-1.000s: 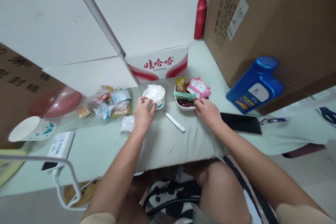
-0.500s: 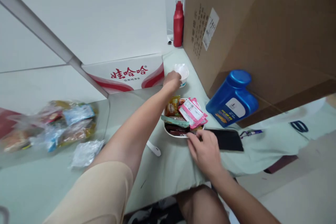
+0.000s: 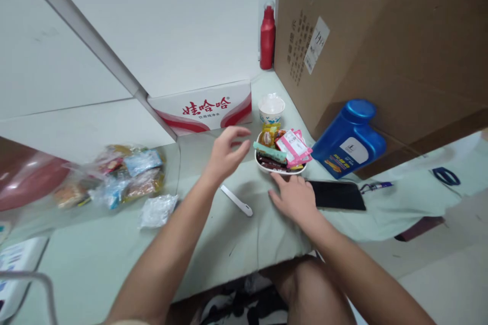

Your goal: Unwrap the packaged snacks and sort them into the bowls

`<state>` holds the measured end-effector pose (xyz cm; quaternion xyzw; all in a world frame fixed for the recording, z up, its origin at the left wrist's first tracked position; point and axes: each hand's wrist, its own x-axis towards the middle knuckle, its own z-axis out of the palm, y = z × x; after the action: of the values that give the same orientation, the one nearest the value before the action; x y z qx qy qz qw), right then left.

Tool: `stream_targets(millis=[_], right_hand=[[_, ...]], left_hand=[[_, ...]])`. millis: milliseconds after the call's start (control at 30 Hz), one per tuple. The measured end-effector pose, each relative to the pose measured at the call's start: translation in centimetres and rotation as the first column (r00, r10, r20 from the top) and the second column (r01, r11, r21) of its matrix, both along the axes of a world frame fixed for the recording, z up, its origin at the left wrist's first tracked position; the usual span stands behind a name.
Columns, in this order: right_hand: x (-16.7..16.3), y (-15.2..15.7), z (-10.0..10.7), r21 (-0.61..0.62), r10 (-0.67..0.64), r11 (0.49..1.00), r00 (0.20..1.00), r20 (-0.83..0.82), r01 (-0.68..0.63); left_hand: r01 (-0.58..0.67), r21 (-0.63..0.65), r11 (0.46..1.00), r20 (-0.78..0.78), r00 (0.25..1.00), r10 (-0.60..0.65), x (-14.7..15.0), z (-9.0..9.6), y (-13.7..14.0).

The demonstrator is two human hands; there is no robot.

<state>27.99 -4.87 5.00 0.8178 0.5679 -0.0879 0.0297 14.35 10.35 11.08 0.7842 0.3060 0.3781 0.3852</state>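
Note:
A white bowl (image 3: 261, 165) holds several wrapped snacks: pink-and-white packets (image 3: 293, 147), a mint-green packet (image 3: 270, 152), a yellow wrapper (image 3: 269, 135) and dark brown ones. My right hand (image 3: 294, 195) rests at the bowl's near edge, fingertips against it, thumb spread away; nothing shows in its grasp. To the left of the bowl, my left hand (image 3: 230, 151) hovers with curved fingers apart, holding nothing. Just behind the bowl stands a white paper cup (image 3: 271, 108) with a blue pattern. A black phone (image 3: 337, 195) lies beside my right hand.
A blue bottle (image 3: 351, 137) leans right of the bowl, before a large cardboard box (image 3: 366, 40). A red bottle (image 3: 267, 38) stands at the back. On the left lie bagged snacks (image 3: 129, 175) and a clear plastic packet (image 3: 158, 210). A white strip-like tool (image 3: 237, 200) lies in front.
My left hand has come back from the paper cup to the bowl's left. The bowl now sits closer to the cup, with my right hand still at its near edge. The view has shifted.

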Motion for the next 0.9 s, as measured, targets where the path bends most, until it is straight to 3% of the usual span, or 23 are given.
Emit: stream_targets(millis=[67,167,333,600,733,833,900], right_hand=[[0.5,2.1,0.4,-0.039,-0.047,0.998,0.999,0.006,0.047],[1.5,5.5,0.8,-0.103,-0.098,0.990,0.995,0.020,0.100],[3.6,10.5,0.9,-0.111,-0.118,0.986,0.988,0.096,0.128],[7.8,20.6,0.1,-0.142,-0.088,0.983,0.973,0.214,0.121],[9.4,26.7,-1.4,-0.100,-0.113,0.987,0.986,0.120,0.125],[9.6,28.9,-2.0,-0.076,-0.096,0.992,0.993,0.071,0.101],[9.2,28.6,-1.6,-0.045,-0.051,0.997,0.996,0.070,0.055]], left_hand=[[-0.018,-0.098,0.995,0.059,0.998,0.024,-3.6,-0.7,-3.9],[-0.072,-0.197,0.978,0.030,0.996,0.079,-8.4,-2.6,-8.6],[-0.098,-0.289,0.952,-0.044,0.995,0.089,-13.7,-5.4,-12.8],[-0.084,-0.287,0.954,-0.033,0.996,0.078,-17.2,-5.9,-13.9],[-0.037,-0.306,0.951,-0.032,0.999,0.028,-18.0,-6.2,-13.1],[-0.031,-0.322,0.946,-0.029,0.999,0.023,-18.6,-6.2,-12.5],[-0.068,-0.340,0.938,-0.029,0.998,0.062,-18.9,-5.9,-12.3]])
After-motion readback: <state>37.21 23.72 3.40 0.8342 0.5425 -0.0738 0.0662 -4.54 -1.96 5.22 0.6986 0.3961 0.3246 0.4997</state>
